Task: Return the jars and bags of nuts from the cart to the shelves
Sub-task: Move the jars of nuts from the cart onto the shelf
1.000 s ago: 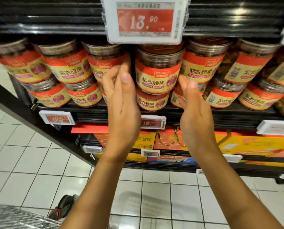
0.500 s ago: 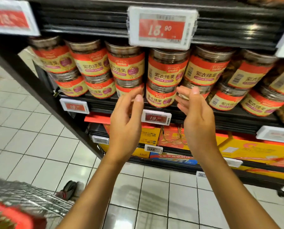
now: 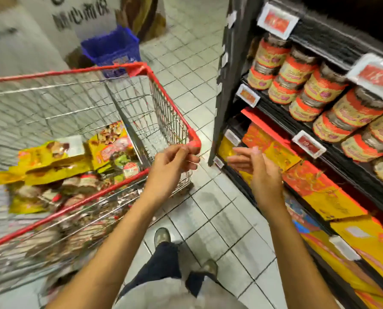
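Your left hand (image 3: 172, 166), loosely curled and empty, may snag the cart (image 3: 172, 103) corner just beyond it; right hand (image 3: 260, 175) open, empty.

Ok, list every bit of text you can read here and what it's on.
"18", roughly: upper price tag.
"19", roughly: lower price tag, below the jars.
Wall lettering: four Chinese characters, too blurred to read.
Jar labels, bags in the cart, other tags: too blurred.
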Demonstrator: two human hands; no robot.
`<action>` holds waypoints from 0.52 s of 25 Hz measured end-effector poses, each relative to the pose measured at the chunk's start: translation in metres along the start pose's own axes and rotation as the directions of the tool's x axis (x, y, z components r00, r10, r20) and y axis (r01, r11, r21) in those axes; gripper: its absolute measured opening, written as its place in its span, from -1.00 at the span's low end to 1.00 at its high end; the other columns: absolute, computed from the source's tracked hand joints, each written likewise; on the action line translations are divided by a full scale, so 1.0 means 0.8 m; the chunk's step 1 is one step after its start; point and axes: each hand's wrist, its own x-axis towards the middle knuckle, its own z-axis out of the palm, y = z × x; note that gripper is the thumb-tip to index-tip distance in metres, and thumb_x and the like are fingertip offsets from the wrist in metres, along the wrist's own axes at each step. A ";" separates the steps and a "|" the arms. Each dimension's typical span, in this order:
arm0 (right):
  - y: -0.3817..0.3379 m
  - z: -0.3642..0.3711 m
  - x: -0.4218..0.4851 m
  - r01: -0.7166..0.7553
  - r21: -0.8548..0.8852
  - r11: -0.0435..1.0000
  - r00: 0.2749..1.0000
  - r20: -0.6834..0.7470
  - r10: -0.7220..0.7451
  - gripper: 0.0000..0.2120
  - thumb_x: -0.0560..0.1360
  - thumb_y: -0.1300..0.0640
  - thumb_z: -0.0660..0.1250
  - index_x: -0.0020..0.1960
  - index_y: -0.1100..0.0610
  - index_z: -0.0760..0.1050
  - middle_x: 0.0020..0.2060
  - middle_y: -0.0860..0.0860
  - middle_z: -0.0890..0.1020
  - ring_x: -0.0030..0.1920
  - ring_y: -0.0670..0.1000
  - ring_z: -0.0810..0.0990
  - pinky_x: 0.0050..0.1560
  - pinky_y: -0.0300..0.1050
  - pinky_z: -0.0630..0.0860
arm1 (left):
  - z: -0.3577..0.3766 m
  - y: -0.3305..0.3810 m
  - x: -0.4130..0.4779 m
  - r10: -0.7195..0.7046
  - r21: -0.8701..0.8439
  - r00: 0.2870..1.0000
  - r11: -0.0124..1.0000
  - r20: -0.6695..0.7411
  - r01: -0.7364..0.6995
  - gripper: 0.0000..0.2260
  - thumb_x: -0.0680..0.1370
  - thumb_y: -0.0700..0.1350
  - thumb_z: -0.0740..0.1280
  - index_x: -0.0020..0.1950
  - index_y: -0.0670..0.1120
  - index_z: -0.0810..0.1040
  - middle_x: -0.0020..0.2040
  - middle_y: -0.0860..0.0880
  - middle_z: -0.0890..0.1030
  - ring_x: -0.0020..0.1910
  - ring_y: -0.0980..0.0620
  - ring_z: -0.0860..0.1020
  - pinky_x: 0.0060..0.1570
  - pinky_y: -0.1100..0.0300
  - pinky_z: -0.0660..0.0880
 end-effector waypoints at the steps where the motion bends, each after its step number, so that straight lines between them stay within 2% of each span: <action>1: -0.001 0.026 -0.003 -0.013 0.016 1.000 0.998 0.058 0.012 -0.65 0.61 0.04 0.01 -0.08 0.04 0.56 -0.34 -0.12 0.69 -0.24 -0.15 0.66 -0.13 -0.33 0.52 | -0.026 0.000 -0.016 -0.016 -0.039 0.998 0.999 -0.055 0.014 -0.77 0.63 -0.25 0.11 -0.12 -0.15 0.53 -0.32 -0.06 0.58 -0.45 0.18 0.55 -0.36 0.39 0.49; 4: -0.011 0.116 -0.006 -0.013 0.054 0.998 0.968 0.251 -0.001 -0.66 0.60 0.05 0.01 -0.07 0.07 0.55 -0.33 -0.10 0.70 -0.24 -0.13 0.66 -0.20 -0.35 0.50 | -0.111 -0.008 -0.050 -0.035 -0.075 0.974 0.997 -0.222 0.018 -0.76 0.62 -0.26 0.12 -0.13 -0.15 0.54 -0.33 -0.05 0.58 -0.46 0.19 0.54 -0.37 0.36 0.49; 7: -0.024 0.222 0.004 -0.009 0.084 0.996 0.906 0.421 -0.028 -0.66 0.54 -0.05 0.04 -0.07 0.04 0.56 -0.30 -0.09 0.70 -0.20 -0.09 0.67 -0.14 -0.31 0.53 | -0.208 -0.012 -0.054 -0.061 -0.127 0.919 0.992 -0.391 0.012 -0.75 0.62 -0.26 0.13 -0.16 -0.15 0.55 -0.45 0.06 0.61 -0.50 0.23 0.52 -0.45 0.42 0.44; 9: -0.020 0.297 0.016 -0.020 0.075 0.997 0.864 0.503 -0.021 -0.65 0.53 -0.11 0.06 -0.08 0.03 0.56 -0.31 -0.08 0.70 -0.22 -0.12 0.67 -0.16 -0.33 0.53 | -0.278 -0.014 -0.039 -0.090 -0.170 0.885 0.985 -0.457 0.013 -0.75 0.62 -0.26 0.12 -0.17 -0.15 0.54 -0.47 0.07 0.61 -0.50 0.21 0.52 -0.43 0.39 0.46; 11: 0.002 0.382 0.030 -0.080 -0.023 0.997 0.831 0.551 0.079 -0.63 0.59 -0.05 0.06 -0.05 0.12 0.57 -0.31 -0.07 0.67 -0.30 -0.20 0.63 -0.26 -0.38 0.50 | -0.353 -0.019 -0.020 -0.155 -0.225 0.853 0.973 -0.498 0.045 -0.76 0.62 -0.25 0.12 -0.17 -0.16 0.52 -0.46 0.05 0.59 -0.51 0.18 0.51 -0.39 0.33 0.48; 13: 0.041 0.470 0.040 -0.155 -0.233 0.960 0.767 0.584 0.266 -0.60 0.64 0.04 0.03 0.02 0.27 0.55 -0.28 -0.01 0.62 -0.41 -0.22 0.58 -0.33 -0.32 0.47 | -0.433 -0.035 -0.002 -0.280 -0.255 0.795 0.953 -0.539 0.163 -0.76 0.61 -0.26 0.12 -0.21 -0.15 0.49 -0.51 0.05 0.57 -0.57 0.20 0.49 -0.46 0.36 0.44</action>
